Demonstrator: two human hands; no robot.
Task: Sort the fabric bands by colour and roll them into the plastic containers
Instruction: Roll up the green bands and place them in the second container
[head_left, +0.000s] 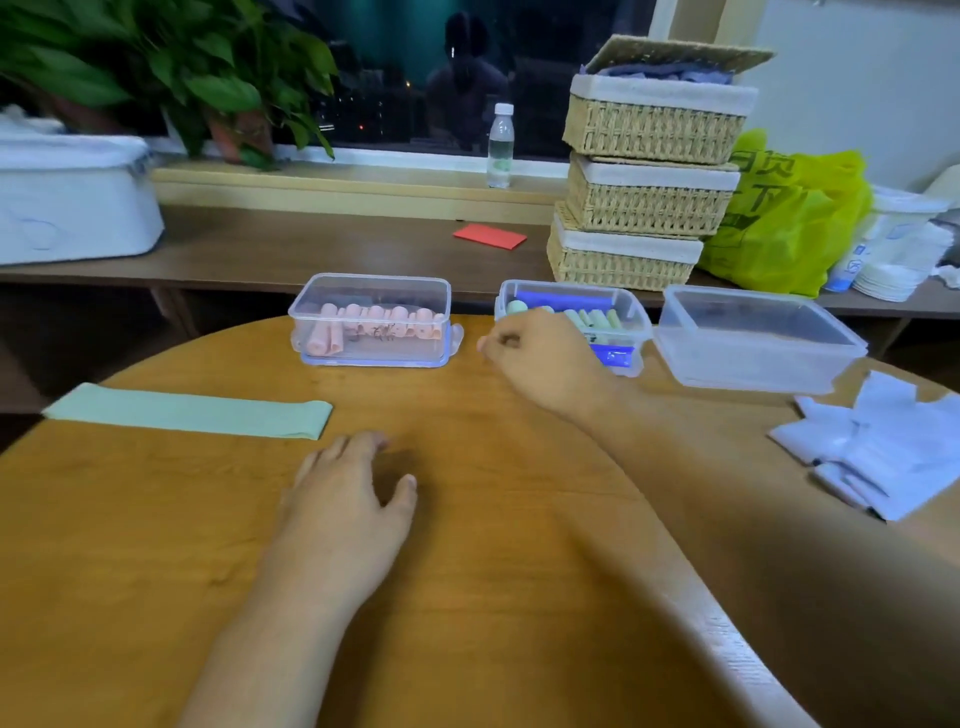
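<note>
Noted left hand (348, 499) flat on table (493, 545), fingers relaxed, empty; flat green band (192, 413) just beyond it, leftward. Noted right hand (540, 358) curled, nothing seen held, at front of green-roll container (631, 312); pink-roll container (371, 283) left of it.

a pale green band (192, 414) lies flat and unrolled, front-left of three clear tubs in a row: pink rolls (374, 323) in the left container (371, 279), green rolls (589, 317) in the middle container (638, 318), the right container (753, 366) just beside it.

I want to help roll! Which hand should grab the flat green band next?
Probably the left hand: it lies open near the green band, while the right hand is away at the middle container.
</note>
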